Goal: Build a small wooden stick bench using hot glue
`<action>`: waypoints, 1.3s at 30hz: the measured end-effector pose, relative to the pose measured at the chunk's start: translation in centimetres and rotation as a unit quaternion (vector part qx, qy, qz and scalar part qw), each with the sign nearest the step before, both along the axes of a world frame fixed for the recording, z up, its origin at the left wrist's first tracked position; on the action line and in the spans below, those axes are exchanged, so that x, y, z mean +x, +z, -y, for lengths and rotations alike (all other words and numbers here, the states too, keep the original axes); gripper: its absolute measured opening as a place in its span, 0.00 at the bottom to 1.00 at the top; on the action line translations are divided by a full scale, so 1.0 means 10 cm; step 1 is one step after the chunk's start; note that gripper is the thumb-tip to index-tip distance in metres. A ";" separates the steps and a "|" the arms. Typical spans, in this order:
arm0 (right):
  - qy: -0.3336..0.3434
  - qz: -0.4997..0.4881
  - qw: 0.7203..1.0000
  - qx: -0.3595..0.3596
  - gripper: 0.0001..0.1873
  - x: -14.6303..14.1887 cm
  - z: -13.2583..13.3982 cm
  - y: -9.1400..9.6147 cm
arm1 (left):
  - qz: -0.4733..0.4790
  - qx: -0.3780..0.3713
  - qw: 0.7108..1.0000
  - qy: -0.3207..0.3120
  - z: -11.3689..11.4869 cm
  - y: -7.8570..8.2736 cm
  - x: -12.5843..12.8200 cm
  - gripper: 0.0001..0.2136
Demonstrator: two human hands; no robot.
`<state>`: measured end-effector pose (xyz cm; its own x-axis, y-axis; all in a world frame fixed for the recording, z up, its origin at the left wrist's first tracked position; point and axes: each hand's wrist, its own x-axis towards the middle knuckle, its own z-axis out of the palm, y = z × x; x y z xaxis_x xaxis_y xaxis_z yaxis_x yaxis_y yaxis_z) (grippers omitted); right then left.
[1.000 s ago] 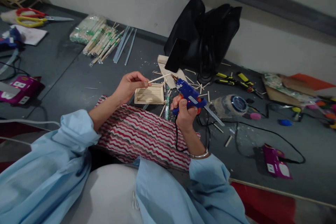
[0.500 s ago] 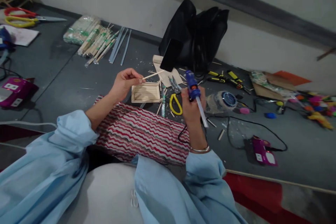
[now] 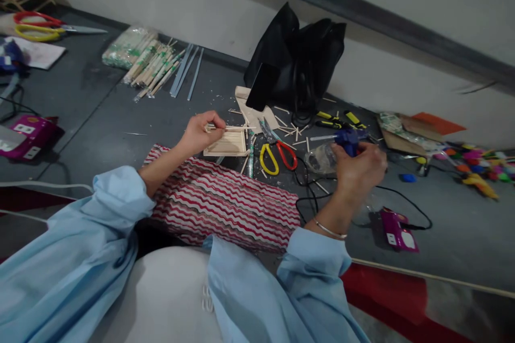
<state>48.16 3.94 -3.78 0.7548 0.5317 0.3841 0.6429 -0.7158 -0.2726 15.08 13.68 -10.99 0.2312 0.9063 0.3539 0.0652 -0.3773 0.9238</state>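
Observation:
My left hand pinches a thin wooden stick at the far long edge of a small tray-like frame made of sticks. Out to the right, my right hand is closed around a blue hot glue gun, somewhat blurred by motion. The glue gun is above a clear plastic jar, hiding part of it. Scissors with one yellow and one red handle lie between the frame and the jar. A striped cloth is spread in front of me, nearer than the frame.
A black bag leans on the wall, with a dark phone before it. Bundled sticks lie at the back left. Yellow-black pliers, a purple box with a cord and colourful pompoms occupy the right side.
My right hand has moved right with the glue gun, away from the scissors, and the gun has turned. My left hand has lowered the stick to the frame's far edge.

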 end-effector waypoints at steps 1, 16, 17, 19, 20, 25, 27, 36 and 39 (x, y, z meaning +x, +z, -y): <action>-0.006 0.005 1.000 -0.003 0.23 -0.01 0.01 0.01 | -0.020 0.021 1.000 0.001 0.00 0.00 0.00 0.02; 0.405 0.168 0.894 0.094 0.13 -0.90 0.12 0.01 | -0.173 0.190 0.966 -0.013 0.09 0.03 0.00 0.02; 0.451 0.185 0.870 0.071 0.14 -1.07 0.09 -0.04 | -0.178 0.206 0.962 -0.013 0.10 0.03 0.00 0.03; 0.504 0.205 0.839 0.014 0.15 -1.35 0.03 -0.17 | -0.194 0.227 0.954 -0.014 0.11 0.05 0.00 0.03; 0.519 0.213 0.828 -0.009 0.15 -1.44 0.00 -0.23 | -0.201 0.231 0.952 -0.014 0.12 0.05 0.01 0.02; 0.522 0.214 0.825 -0.036 0.13 -1.50 -0.11 -0.42 | -0.235 0.216 0.946 -0.047 0.15 0.10 0.04 0.03; 0.520 0.206 0.828 -0.028 0.12 -1.45 -0.13 -0.44 | -0.256 0.200 0.943 -0.067 0.15 0.17 0.01 0.03; 0.514 0.226 0.827 -0.025 0.11 -1.36 -0.13 -0.46 | -0.501 0.022 0.836 -0.224 0.02 0.42 -0.52 0.19; 0.539 0.232 0.808 -0.041 0.11 -1.38 -0.12 -0.49 | -0.529 -0.003 0.826 -0.195 0.07 0.29 -0.49 0.16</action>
